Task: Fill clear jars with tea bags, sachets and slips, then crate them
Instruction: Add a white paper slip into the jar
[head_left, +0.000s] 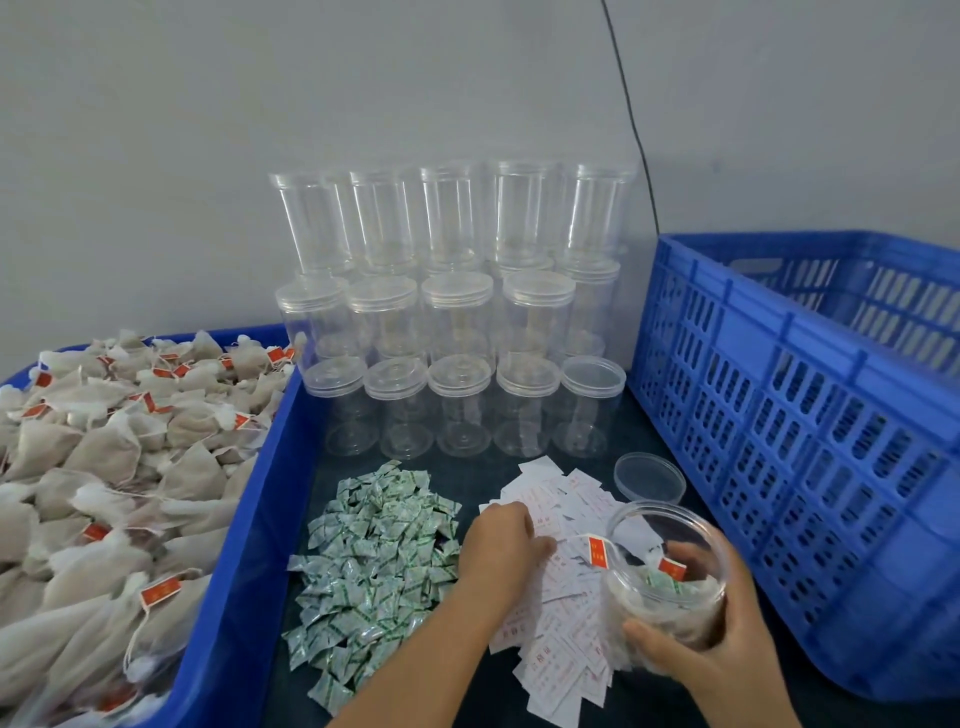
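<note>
Filling the far right: a blue slatted crate, standing on the dark table against the grey wall, with a black cable running down the wall behind it. Taking up the near left: a blue bin heaped with tea bags, beige pouches with strings and red tags. Standing at the far middle, between bin and crate: a stack of clear jars with lids on, in three tiers, the top tier turned upside down. Lying on the table nearer than the stack: a pile of green-and-white sachets on the left, and just beside it on the right a spread of white slips with red print. Resting near the crate, beyond the slips: one loose clear lid, apart from its jar. Reaching over the slips: left hand, palm down, fingers curled onto the paper, seemingly pinching a slip. Gripping and tilting an open jar at the near right, over the slips: right hand, fingers wrapped around its side. Sitting inside that jar: tea bags with red tags and a sachet.
</note>
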